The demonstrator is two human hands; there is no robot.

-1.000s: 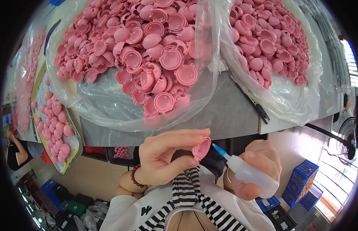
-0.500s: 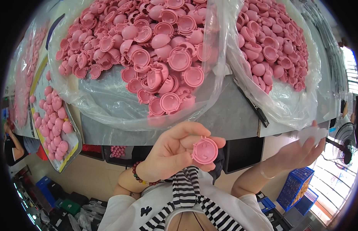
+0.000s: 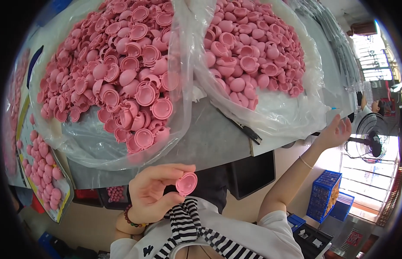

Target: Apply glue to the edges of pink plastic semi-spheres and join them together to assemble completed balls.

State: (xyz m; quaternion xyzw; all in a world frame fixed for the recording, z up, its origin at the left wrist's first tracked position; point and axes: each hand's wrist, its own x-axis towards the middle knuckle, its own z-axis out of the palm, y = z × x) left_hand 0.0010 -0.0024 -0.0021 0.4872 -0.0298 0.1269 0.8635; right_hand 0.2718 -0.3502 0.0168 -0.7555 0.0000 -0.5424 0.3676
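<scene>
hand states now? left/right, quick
Left hand: closed on a pink cap, pinched in the fingertips.
Right hand: open, empty, out at the table edge.

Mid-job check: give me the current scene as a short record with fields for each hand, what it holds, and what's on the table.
left hand: raised near the chest, pinching a pink cap between thumb and fingers
right hand: open, empty, stretched out to the table edge on the right
left bag: clear plastic, open, heaped with pink caps
right bag: clear plastic, also full of pink caps
table: grey top, carries both bags
dark tool: lies on the table between the bags
fan: stands past the right hand
</scene>
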